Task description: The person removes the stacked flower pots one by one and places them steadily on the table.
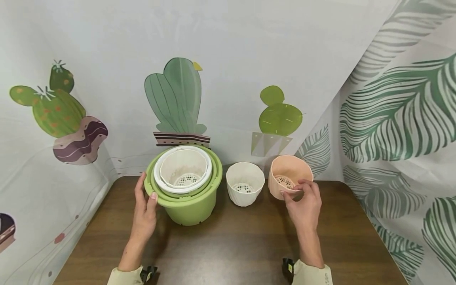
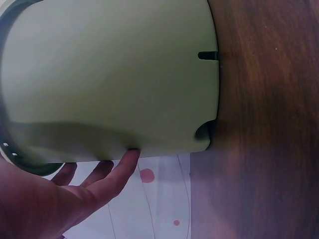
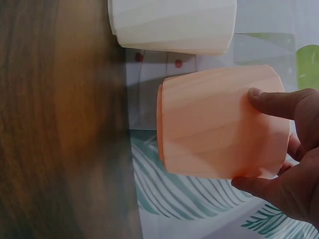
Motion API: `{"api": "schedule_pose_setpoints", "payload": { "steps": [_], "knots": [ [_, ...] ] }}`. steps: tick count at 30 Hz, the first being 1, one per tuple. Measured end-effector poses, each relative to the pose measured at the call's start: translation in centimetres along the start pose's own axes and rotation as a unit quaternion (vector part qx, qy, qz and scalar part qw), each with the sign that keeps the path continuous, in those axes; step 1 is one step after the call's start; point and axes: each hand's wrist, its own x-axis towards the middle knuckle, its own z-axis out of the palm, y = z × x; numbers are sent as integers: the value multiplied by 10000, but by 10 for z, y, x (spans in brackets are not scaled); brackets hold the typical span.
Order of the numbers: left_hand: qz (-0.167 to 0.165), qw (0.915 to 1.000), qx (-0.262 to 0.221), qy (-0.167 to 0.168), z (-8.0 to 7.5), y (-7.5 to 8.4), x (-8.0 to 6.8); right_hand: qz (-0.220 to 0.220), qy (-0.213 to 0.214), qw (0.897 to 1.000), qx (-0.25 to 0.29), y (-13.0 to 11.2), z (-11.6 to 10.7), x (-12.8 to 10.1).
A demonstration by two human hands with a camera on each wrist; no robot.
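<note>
Bare hands, pale cream sleeve cuffs, small black camera mount at each wrist

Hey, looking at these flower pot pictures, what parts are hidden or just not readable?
- Head view: the large green plastic pot has its inside floor covered by the white ribbed pots nested in it.
- Left wrist view: the left hand is cut off by the frame edge; the green pot's rim is out of focus.
- Right wrist view: the peach plastic pot shows only its outer wall; the right hand is cropped.
</note>
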Motion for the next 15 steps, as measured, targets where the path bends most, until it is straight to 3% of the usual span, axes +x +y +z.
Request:
{"api": "schedule_pose_setpoints", "payload": {
  "steps": [15],
  "knots": [
    [29,10000,49,18,2,2,0,-64,-12,10000,65,11,9,-3]
  ]
}}
